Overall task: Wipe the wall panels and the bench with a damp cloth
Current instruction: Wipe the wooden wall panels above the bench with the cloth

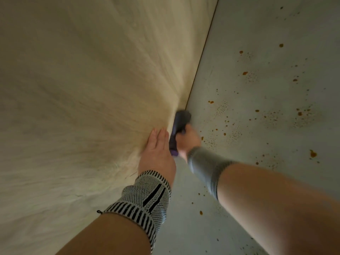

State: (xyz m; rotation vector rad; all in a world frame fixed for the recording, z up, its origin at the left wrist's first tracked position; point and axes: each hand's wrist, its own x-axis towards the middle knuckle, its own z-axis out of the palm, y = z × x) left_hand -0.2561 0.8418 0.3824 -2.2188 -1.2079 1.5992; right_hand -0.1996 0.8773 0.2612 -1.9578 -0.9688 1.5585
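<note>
A pale wooden wall panel (88,92) fills the left of the head view. My left hand (156,153) lies flat against it with straight fingers, a striped black-and-white wrist band behind it. My right hand (187,139), blurred and wearing a grey wrist band, grips a dark purple cloth (179,124). The cloth is pressed where the panel's lower edge meets the grey surface (257,89). No bench is recognisable in this view.
The grey surface on the right is speckled with several orange-brown spots (312,154) and fine dark specks. A dark seam (202,52) runs diagonally between the wooden panel and the grey surface.
</note>
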